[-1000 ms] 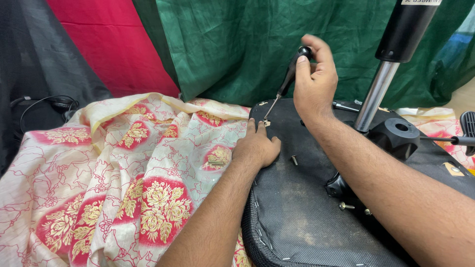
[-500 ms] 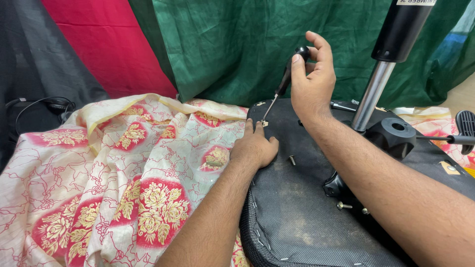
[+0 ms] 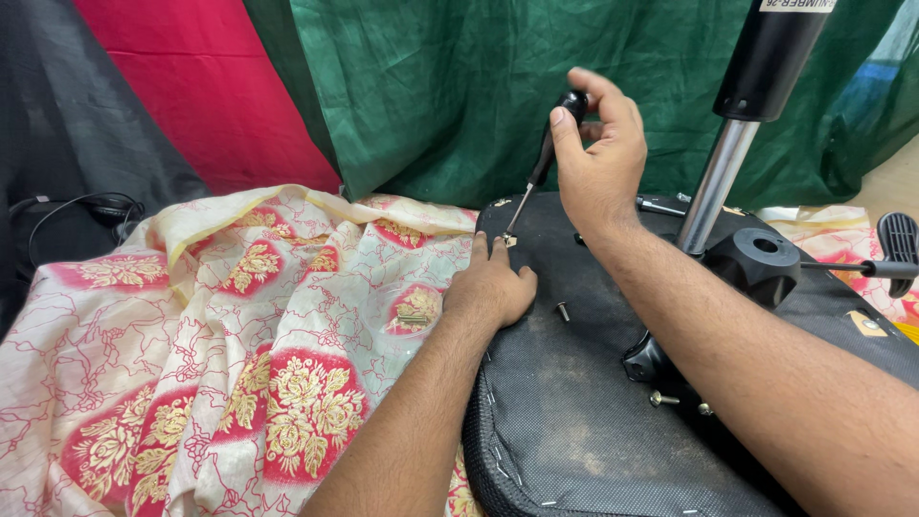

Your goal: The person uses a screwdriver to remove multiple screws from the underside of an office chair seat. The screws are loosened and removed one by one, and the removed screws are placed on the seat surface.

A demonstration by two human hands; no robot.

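Observation:
My right hand (image 3: pixel 598 158) grips the black handle of a screwdriver (image 3: pixel 546 153), its thin shaft slanting down to a small fitting near the far left corner of an upturned black chair seat (image 3: pixel 565 412). My left hand (image 3: pixel 490 287) lies flat on the seat's left edge, its fingertips right beside the screwdriver tip. A loose screw (image 3: pixel 564 311) stands on the seat just right of my left hand. Two more screws (image 3: pixel 661 398) stick up by the chair's mechanism.
A chrome and black gas cylinder (image 3: pixel 737 115) rises from the black mechanism (image 3: pixel 756 258) at right, with a lever (image 3: pixel 885 258) pointing right. White cloth with red and gold flowers (image 3: pixel 239 335) covers the left. Green cloth (image 3: pixel 450 86), red cloth and black cables (image 3: pixel 86 206) lie behind.
My right hand and the screwdriver handle have shifted slightly left and the fingers have turned on the handle. My left hand stays in place on the seat.

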